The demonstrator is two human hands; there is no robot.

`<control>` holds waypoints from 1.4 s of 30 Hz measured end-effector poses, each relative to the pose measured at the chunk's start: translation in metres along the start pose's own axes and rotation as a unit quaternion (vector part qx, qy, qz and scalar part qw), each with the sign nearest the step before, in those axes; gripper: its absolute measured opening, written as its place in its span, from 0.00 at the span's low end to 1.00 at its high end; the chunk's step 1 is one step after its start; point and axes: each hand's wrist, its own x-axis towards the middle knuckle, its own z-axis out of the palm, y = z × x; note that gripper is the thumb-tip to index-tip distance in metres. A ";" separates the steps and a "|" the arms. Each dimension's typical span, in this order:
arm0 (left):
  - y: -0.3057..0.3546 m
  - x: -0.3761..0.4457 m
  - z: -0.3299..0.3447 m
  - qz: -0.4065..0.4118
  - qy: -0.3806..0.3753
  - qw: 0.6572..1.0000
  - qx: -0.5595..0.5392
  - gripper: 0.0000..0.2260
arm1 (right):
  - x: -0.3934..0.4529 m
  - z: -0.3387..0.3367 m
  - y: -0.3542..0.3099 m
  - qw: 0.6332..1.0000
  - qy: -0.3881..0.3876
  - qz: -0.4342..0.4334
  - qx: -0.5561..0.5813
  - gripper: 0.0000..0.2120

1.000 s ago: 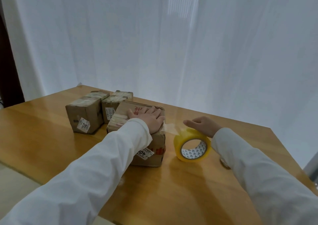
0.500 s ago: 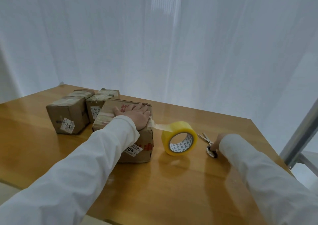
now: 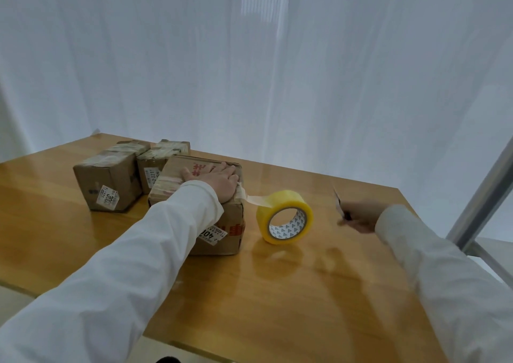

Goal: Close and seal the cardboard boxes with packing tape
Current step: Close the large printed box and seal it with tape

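Single head-worn view, forward and down over the table (image 3: 277, 293).

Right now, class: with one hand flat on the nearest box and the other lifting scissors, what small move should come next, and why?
Probably bring the scissors in the right hand across to the tape strip and cut it. The strip runs uncut from the tape roll to the box, where the left hand presses its end down.

A glossy wooden desk (image 3: 277, 293) fills the lower frame. White sheer curtains (image 3: 249, 71) hang behind it from 9 to 3 o'clock, with daylight glowing brightest near 12. At 3 o'clock stands a slanted grey bar (image 3: 483, 198), perhaps a metal frame.
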 end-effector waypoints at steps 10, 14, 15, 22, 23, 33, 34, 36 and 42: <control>0.003 -0.003 -0.004 -0.009 -0.003 1.000 -0.015 0.22 | -0.083 0.046 -0.047 0.916 -0.379 -0.088 -0.099 0.41; 0.003 -0.005 -0.004 -0.008 0.002 1.000 -0.015 0.22 | -0.085 0.062 -0.033 0.882 -0.465 -0.068 -0.049 0.50; 0.003 -0.006 -0.005 -0.006 0.004 1.000 -0.013 0.22 | -0.085 0.065 -0.031 0.871 -0.486 -0.066 -0.036 0.53; 0.005 -0.007 -0.005 -0.010 0.004 1.000 -0.007 0.22 | -0.090 0.105 -0.028 0.889 -0.450 -0.061 0.060 0.55; 0.005 -0.007 -0.005 -0.011 0.006 1.000 -0.008 0.22 | -0.091 0.112 -0.027 0.894 -0.436 -0.062 0.082 0.53; 0.004 -0.011 -0.004 -0.002 0.006 1.000 -0.007 0.22 | -0.094 0.139 -0.031 0.922 -0.308 -0.085 0.217 0.30; 0.003 -0.012 -0.004 0.002 0.005 1.000 -0.011 0.23 | -0.097 0.140 -0.032 0.925 -0.296 -0.087 0.222 0.27; 0.001 -0.012 -0.003 0.016 0.011 0.999 -0.025 0.24 | -0.100 0.140 -0.030 0.935 -0.268 -0.093 0.213 0.23; -0.003 -0.011 -0.003 0.022 0.004 1.000 -0.013 0.36 | -0.104 0.114 -0.027 0.930 -0.353 -0.041 0.091 0.39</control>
